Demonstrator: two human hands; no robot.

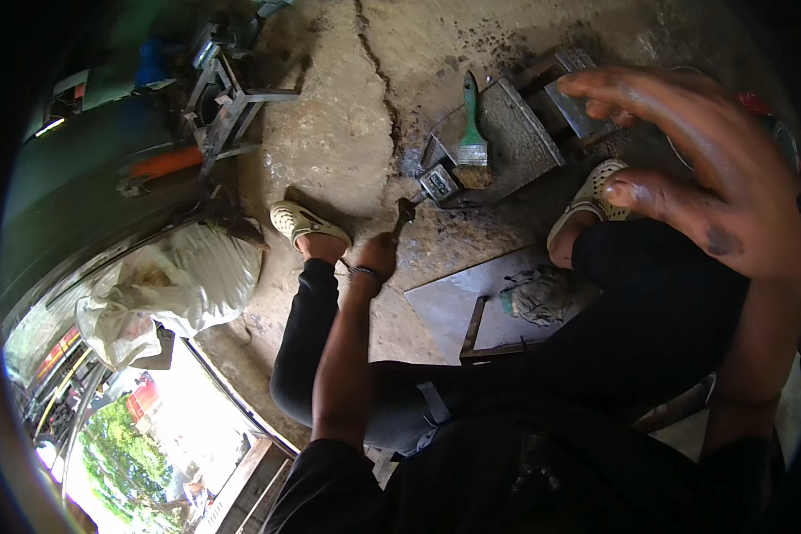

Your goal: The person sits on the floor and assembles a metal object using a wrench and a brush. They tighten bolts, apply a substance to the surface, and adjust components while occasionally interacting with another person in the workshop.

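Observation:
My left hand [378,254] is closed round the dark handle of a paintbrush [439,182]. The brush has a silvery metal band, and its dark bristle end rests at the near corner of a shallow dark metal tray [529,133]. A second brush, a wide green-handled paintbrush [473,133], lies across that tray with its bristles toward me. Raised close to the camera at the right, my right hand [703,151] is open and holds nothing. Its fingers stretch left over the tray's far right side, with the thumb apart below them.
A grey metal sheet [445,303] lies near my knees, bearing a crumpled grey rag [543,295]. Far left stands a metal frame [231,111]. A whitish plastic sack [205,267] sits at the left. My feet, in pale clogs [304,222], flank the tray on cracked concrete.

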